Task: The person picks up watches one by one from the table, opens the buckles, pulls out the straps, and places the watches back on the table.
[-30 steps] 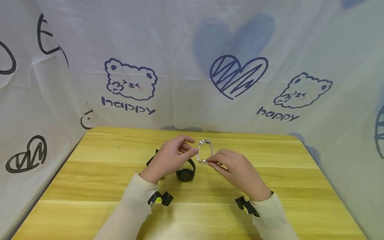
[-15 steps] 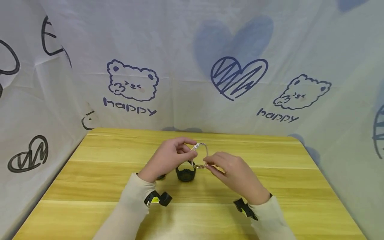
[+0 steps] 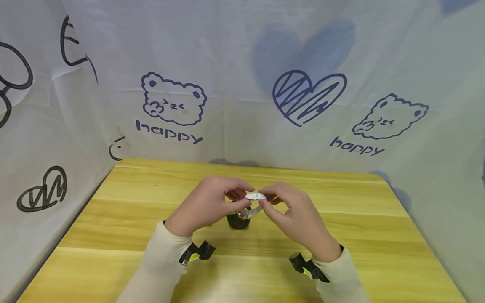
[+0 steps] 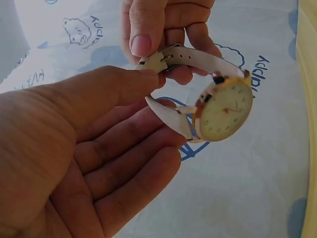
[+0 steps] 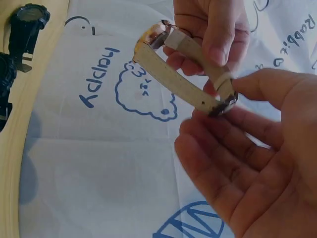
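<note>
A wristwatch (image 3: pixel 256 196) with a white strap is held up over the table between both hands, strap fastened into a loop. My left hand (image 3: pixel 217 204) pinches the strap near the buckle between thumb and fingers. On the strap's other side of the buckle, my right hand (image 3: pixel 299 216) pinches too. The left wrist view shows the pale round dial (image 4: pixel 225 111) in a gold-coloured case, hanging away from the fingers. In the right wrist view the strap's beige inner side (image 5: pixel 173 79) is visible. Behind the held watch lies a black watch (image 3: pixel 238 222), partly covered.
Two black watches, one of them upper (image 5: pixel 29 22), show at the left edge of the right wrist view. The wooden table (image 3: pixel 242 269) ends at a white cloth backdrop (image 3: pixel 242 126) with blue drawings. Each wrist wears a black camera strap (image 3: pixel 308 267).
The white-strapped watch has turned, bringing its buckle side up between the hands and its case below. My right hand has shifted from beside the case to the strap near the buckle.
</note>
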`<state>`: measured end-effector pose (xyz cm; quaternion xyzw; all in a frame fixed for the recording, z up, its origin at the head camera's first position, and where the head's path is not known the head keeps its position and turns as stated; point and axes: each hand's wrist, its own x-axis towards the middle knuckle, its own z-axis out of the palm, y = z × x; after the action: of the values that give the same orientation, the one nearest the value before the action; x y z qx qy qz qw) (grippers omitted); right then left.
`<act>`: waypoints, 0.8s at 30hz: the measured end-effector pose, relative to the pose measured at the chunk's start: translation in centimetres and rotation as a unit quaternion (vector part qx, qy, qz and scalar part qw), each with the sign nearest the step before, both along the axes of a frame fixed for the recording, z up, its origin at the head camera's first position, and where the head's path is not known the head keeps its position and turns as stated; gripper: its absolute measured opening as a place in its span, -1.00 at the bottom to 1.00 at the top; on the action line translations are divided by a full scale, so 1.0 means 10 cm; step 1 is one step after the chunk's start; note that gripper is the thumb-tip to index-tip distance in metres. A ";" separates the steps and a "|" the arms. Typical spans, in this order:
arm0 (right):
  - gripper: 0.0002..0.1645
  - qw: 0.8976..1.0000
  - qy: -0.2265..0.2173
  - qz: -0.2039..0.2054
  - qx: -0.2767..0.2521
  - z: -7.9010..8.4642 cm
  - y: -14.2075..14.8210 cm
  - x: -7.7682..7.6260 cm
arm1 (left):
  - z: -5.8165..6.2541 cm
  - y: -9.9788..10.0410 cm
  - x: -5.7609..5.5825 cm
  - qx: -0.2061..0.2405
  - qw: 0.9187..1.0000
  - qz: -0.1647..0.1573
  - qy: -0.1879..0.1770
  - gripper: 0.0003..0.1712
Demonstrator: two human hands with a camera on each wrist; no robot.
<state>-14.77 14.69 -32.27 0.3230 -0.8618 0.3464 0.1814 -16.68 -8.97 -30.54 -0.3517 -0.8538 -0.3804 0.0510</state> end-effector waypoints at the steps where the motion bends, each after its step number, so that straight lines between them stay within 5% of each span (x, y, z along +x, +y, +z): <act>1: -0.83 1.000 0.006 0.003 0.001 0.00 0.00 0.01 | 0.01 0.00 0.01 -0.003 1.000 -0.004 0.008 -0.75; 12: -0.83 0.998 0.041 0.027 0.031 -0.03 0.00 0.00 | 0.05 0.02 0.06 -0.056 0.995 0.001 0.077 -0.82; 24: -0.82 0.999 -0.006 0.038 0.012 -0.01 0.01 0.00 | 0.01 0.03 0.05 -0.061 0.990 -0.002 0.125 -0.84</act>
<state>-14.79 14.82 -32.40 0.3552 -0.8544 0.3444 0.1587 -16.21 -8.67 -30.48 -0.4007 -0.8617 -0.2807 0.1344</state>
